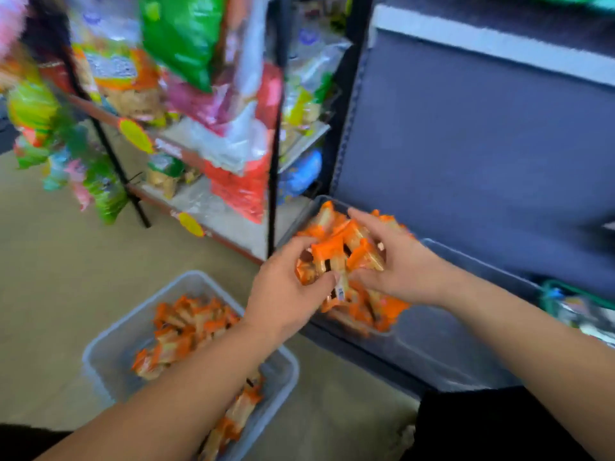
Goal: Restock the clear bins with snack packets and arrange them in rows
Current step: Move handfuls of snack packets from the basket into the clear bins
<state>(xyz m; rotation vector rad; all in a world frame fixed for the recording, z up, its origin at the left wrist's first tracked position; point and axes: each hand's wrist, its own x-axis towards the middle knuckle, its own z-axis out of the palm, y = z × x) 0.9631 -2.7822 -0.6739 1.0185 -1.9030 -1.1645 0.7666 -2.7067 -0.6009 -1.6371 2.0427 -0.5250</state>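
**Now, two hands, one orange bundle, right over the shelf bin**

Biggest first: the dark shelf unit [482,144] fills the space beyond the fingertips, its blue back panel bare. Under the fingers sits the clear shelf bin [442,344], heaped with orange packets at the end below the hands and see-through plastic on the wrist side of the right hand. Back past the left wrist, down on the floor, is the floor bin [133,314], with loose packets [189,327] lying jumbled in it.

And the task's thing itself, the bundle of orange packets [342,254], is caught between both palms, just above the heap. The left hand [286,291] curls round its near side, thumb [319,281] pressed in underneath. The right hand [396,267] wraps the far side, fingers [366,224] lying over the top.

How will it handle? Light, I'd say, and crinkly. These are glossy film wrappers, likely slick against each other, so a squeeze from the sides looks the wise hold. The contents may well snap, so firm, not crushing. Ends poke out past the knuckles at all angles, and one small packet [339,291] dangles below the thumbs, looking the likeliest to slip. For tidy rows, I'd take each by its long edges.
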